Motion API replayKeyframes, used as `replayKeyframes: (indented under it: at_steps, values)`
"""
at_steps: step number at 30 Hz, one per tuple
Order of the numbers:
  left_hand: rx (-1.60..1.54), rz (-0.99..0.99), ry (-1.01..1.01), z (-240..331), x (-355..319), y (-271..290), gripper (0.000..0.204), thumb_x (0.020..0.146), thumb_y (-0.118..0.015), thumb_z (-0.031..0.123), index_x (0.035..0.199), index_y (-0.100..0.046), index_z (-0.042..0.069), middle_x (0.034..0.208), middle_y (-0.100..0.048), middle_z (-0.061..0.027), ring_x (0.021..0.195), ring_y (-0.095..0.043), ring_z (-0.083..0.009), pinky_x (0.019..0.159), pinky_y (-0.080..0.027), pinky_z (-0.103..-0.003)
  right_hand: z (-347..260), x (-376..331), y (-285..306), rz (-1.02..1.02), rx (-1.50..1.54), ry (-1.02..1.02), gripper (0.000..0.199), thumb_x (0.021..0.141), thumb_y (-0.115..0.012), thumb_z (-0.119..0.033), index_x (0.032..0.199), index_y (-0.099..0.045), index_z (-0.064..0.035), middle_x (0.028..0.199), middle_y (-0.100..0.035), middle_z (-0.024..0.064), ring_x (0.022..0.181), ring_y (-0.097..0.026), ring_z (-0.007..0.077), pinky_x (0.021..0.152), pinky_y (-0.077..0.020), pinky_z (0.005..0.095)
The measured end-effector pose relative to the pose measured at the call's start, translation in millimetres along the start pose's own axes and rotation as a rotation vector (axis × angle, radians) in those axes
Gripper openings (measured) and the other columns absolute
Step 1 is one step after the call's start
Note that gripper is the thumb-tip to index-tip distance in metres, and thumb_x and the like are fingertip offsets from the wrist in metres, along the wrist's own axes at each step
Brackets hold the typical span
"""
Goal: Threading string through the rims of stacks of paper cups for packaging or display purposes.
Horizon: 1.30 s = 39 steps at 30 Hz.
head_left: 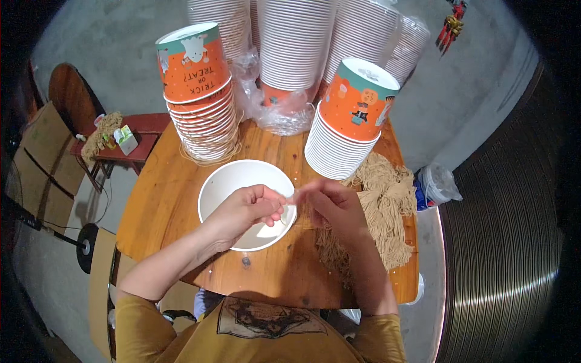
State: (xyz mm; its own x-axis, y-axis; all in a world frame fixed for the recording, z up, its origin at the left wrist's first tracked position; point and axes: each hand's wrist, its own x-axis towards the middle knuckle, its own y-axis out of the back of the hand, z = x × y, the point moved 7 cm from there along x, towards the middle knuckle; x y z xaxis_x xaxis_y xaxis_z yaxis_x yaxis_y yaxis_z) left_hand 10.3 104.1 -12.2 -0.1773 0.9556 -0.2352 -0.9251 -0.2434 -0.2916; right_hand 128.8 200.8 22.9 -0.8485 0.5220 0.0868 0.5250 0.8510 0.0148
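Over a white round paper tub (224, 181), open side up on the wooden table, my hands meet fingertip to fingertip. My left hand (257, 209) is closed, thumb against the fingers. My right hand (331, 202) is curled in a pinch beside it, partly in shadow. Whatever is between the fingertips is too small and blurred to name; a thin pale strand seems to hang by the left fingers. Beneath and beside my right forearm lies a heap of tan cords (384, 212).
A stack of orange tubs (196, 66) with cords hanging round its rims stands upside down at the back left; another orange stack (357, 103) stands at the back right. Tall wrapped tub stacks (296, 42) and crumpled plastic (287, 118) are behind. A red bench (148, 124) stands left.
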Motion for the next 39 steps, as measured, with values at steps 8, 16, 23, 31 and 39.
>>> replayKeyframes:
  at_steps: [8,16,23,31,39]
  values:
    - [0.213,-0.125,0.007,-1.9,5.8,-19.8,0.015,0.095,-0.055,0.017,0.099,-0.063,0.004,0.085,-0.058,0.0017,0.072,-0.048,-0.0052,0.064,-0.041,-0.020,-22.2,15.0,-17.2,-0.244,-0.129,-0.079,0.025,0.093,-0.054,-0.025,0.095,-0.068,-0.0052,0.073,-0.060,-0.0021,0.057,-0.050,0.0046,0.051,-0.0395,0.0195]
    - [0.192,-0.158,0.043,-2.6,7.8,-18.7,0.021,0.096,-0.056,0.021,0.101,-0.064,0.002,0.086,-0.060,0.0019,0.071,-0.051,-0.0037,0.064,-0.042,-0.018,20.7,17.1,17.3,0.074,0.033,-0.113,0.023,0.092,-0.054,-0.026,0.091,-0.067,-0.0076,0.070,-0.057,-0.0042,0.055,-0.047,0.0038,0.049,-0.0369,0.0196]
    - [0.089,-0.096,0.092,-4.1,10.2,-19.9,0.020,0.094,-0.057,0.017,0.101,-0.065,-0.001,0.082,-0.060,0.0000,0.070,-0.049,-0.0043,0.061,-0.041,-0.018,10.6,-29.0,2.7,0.346,-0.637,0.172,0.021,0.081,-0.073,-0.021,0.089,-0.061,-0.0066,0.075,-0.062,0.0066,0.061,-0.060,0.0164,0.056,-0.0489,0.0307]
    - [0.084,-0.101,0.079,-3.3,14.9,-19.6,0.020,0.095,-0.053,0.013,0.102,-0.065,-0.001,0.083,-0.060,-0.0003,0.070,-0.051,-0.0048,0.062,-0.042,-0.018,4.2,-39.8,-6.6,0.430,-0.745,0.249,0.017,0.081,-0.072,-0.020,0.086,-0.062,-0.0074,0.075,-0.063,0.0090,0.061,-0.062,0.0233,0.054,-0.0498,0.0341]
    - [-0.042,-0.126,0.173,-4.7,13.5,-20.4,0.015,0.093,-0.056,0.008,0.106,-0.060,0.000,0.092,-0.064,-0.0045,0.080,-0.061,-0.0074,0.064,-0.049,-0.017,-5.6,-43.0,-31.6,0.401,-0.887,0.517,0.013,0.078,-0.073,-0.011,0.086,-0.063,-0.0105,0.071,-0.059,0.0040,0.054,-0.054,0.0145,0.049,-0.0428,0.0277]
